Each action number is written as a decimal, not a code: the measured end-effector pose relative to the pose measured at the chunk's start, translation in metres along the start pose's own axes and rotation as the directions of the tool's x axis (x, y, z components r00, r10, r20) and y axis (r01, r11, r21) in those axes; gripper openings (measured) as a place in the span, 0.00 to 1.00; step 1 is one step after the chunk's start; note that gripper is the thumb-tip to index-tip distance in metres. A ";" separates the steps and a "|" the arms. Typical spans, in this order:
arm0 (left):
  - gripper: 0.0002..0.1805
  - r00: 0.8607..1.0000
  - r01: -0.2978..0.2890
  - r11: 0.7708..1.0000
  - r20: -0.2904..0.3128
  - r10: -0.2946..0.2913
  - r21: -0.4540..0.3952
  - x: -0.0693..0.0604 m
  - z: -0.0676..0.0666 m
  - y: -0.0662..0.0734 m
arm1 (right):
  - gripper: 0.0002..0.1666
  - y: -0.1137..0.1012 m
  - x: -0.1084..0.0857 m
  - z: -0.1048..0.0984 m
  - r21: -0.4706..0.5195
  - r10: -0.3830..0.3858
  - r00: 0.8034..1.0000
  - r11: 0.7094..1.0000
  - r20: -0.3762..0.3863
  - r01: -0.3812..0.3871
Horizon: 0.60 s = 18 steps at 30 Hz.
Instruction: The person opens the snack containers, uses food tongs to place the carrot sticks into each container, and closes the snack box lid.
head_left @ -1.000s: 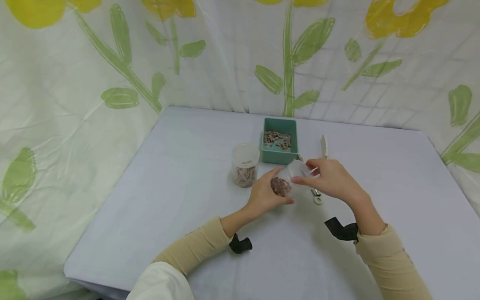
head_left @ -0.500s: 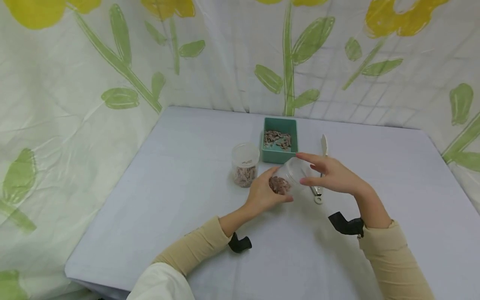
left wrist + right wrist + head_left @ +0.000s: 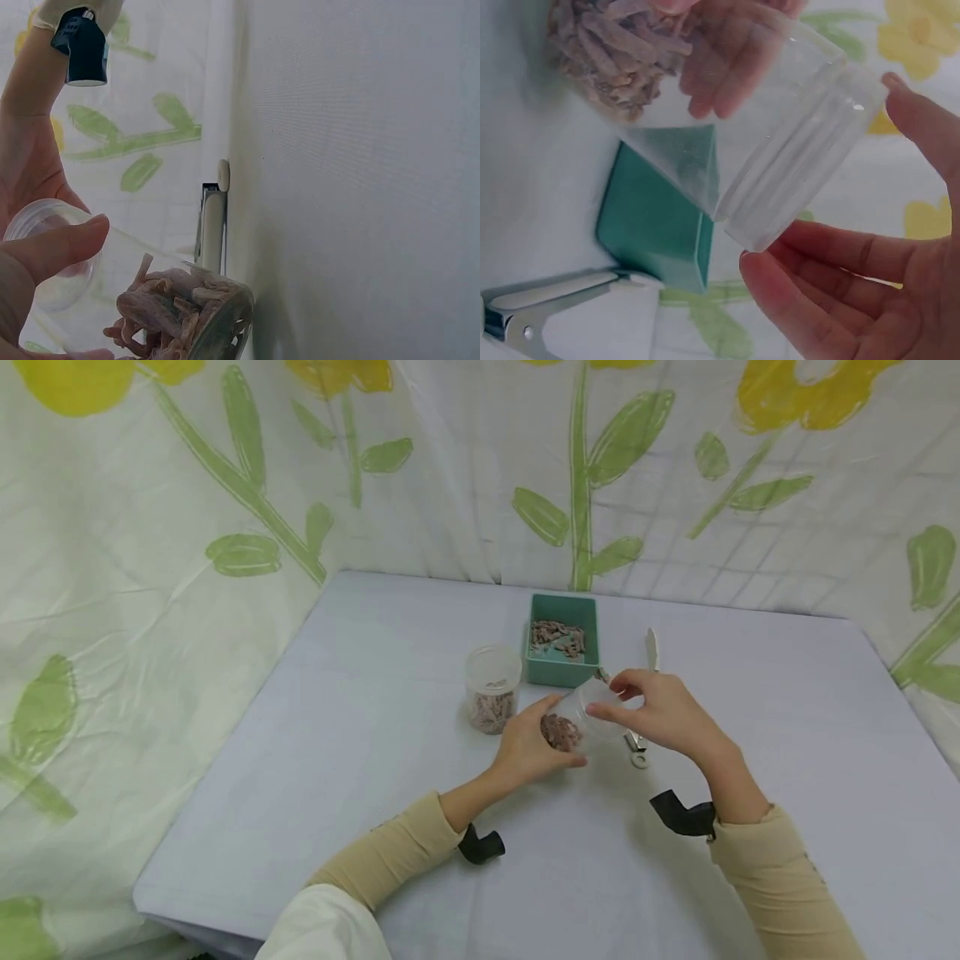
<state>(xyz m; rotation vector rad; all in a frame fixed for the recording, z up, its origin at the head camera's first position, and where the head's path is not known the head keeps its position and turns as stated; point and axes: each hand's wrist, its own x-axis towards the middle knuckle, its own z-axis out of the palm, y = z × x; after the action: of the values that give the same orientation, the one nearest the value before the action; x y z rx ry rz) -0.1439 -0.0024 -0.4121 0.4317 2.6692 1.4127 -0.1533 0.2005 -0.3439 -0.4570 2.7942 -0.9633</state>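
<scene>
My left hand (image 3: 525, 747) holds a tilted clear plastic jar (image 3: 697, 157) round its lower body. Brownish dried strips (image 3: 176, 307) lie heaped toward the jar's bottom. The fingertips and thumb of my right hand (image 3: 667, 714) pinch the rim of the clear screw lid (image 3: 810, 157), which sits on the jar's mouth. Left of the hands, a second clear jar (image 3: 492, 681) stands upright on the table, partly filled with similar strips. Behind them is a teal rectangular box (image 3: 562, 673) with more strips scattered on its floor.
A pair of tongs (image 3: 652, 647) with pale arms and a metal hinge lies to the right of the teal box, partly hidden by my right hand. The white-covered table (image 3: 337, 710) backs onto a flower-painted curtain (image 3: 465, 485).
Half a second ago my right hand's fingers were spread wider around the lid, farther right. Now they have closed in on it again, as a second ago. The left hand and jar stay nearly still.
</scene>
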 end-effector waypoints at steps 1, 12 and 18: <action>0.46 1.000 0.001 1.000 0.004 -0.001 -0.002 0.000 -0.001 0.000 | 0.38 0.000 0.000 0.001 -0.017 0.009 1.000 1.000 -0.008 -0.009; 0.46 0.999 -0.015 1.000 0.044 0.014 0.005 0.004 -0.005 -0.001 | 0.40 0.013 0.003 -0.007 0.158 -0.267 0.957 0.956 0.111 0.248; 0.47 0.998 -0.005 1.000 0.058 0.004 0.022 0.005 -0.005 -0.002 | 0.38 0.020 0.002 -0.010 0.149 -0.291 0.947 0.951 0.134 0.271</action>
<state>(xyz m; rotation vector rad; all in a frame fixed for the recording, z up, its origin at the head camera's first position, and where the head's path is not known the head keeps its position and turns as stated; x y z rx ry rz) -0.1501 -0.0058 -0.4107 0.4733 2.6419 1.3522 -0.1627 0.2203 -0.3480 -0.8905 2.5538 -1.1023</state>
